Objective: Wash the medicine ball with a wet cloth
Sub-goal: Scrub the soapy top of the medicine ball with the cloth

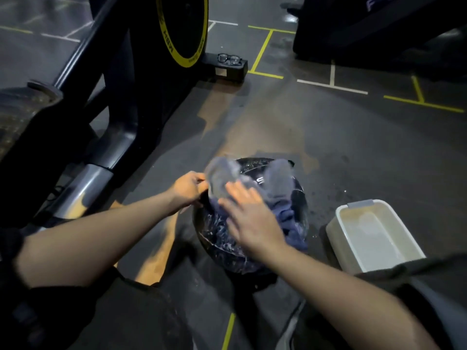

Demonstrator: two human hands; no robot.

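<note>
A black medicine ball (pixel 298 198) rests on the dark gym floor between my knees, wet and streaked with suds on its near side. A grey-blue cloth (pixel 279 188) is draped over its top. My left hand (pixel 188 189) pinches the cloth's left edge at the ball's left side. My right hand (pixel 249 219) lies flat on the cloth with fingers spread, pressing it against the ball. Motion blur softens the cloth and the right fingers.
A white plastic tub (pixel 340 233) holding cloudy water stands on the floor just right of the ball. An exercise bike (pixel 121 102) with a yellow-rimmed flywheel fills the left. Eyeglasses (pixel 229 58) lie on its black base. Yellow and white tape lines cross the wet floor.
</note>
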